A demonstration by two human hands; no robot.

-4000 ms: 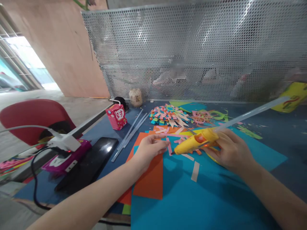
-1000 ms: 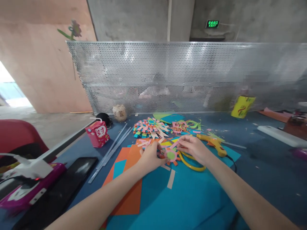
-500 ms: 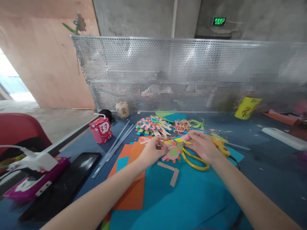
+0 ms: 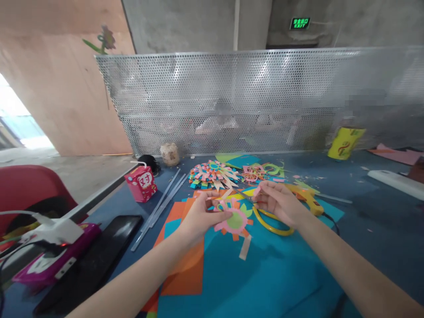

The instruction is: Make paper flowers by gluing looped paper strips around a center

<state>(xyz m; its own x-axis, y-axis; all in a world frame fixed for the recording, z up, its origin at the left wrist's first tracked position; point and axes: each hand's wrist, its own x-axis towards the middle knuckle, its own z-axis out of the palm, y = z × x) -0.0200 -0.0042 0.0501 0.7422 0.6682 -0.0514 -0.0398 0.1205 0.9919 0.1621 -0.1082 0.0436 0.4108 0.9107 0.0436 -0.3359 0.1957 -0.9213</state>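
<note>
My left hand (image 4: pixel 198 221) is closed around the edge of a paper flower (image 4: pixel 237 220), its thumb lying over the front. The flower has a green centre, a pink ring and pink and orange tabs. Pinched in the fingertips of my right hand (image 4: pixel 280 204) is a small pink paper piece (image 4: pixel 257 191), apart from the flower. Yellow-handled scissors (image 4: pixel 273 227) lie below that hand, partly covered by it. A beige paper strip (image 4: pixel 245 247) rests on the blue sheet (image 4: pixel 265 278) under the flower.
Finished-looking paper rosettes (image 4: pixel 212 173) lie behind my hands beside paper scraps (image 4: pixel 254 173). A yellow glue gun (image 4: pixel 309 202) is at the right. Clear sticks (image 4: pixel 162 205), a pink drink box (image 4: pixel 141 183), a black tablet-like slab (image 4: pixel 92 265) and a power strip (image 4: pixel 59 260) occupy the left.
The paper flower has been lifted and turned by my left hand, whose thumb now lies across it. My right hand stays in nearly the same place with the pink piece.
</note>
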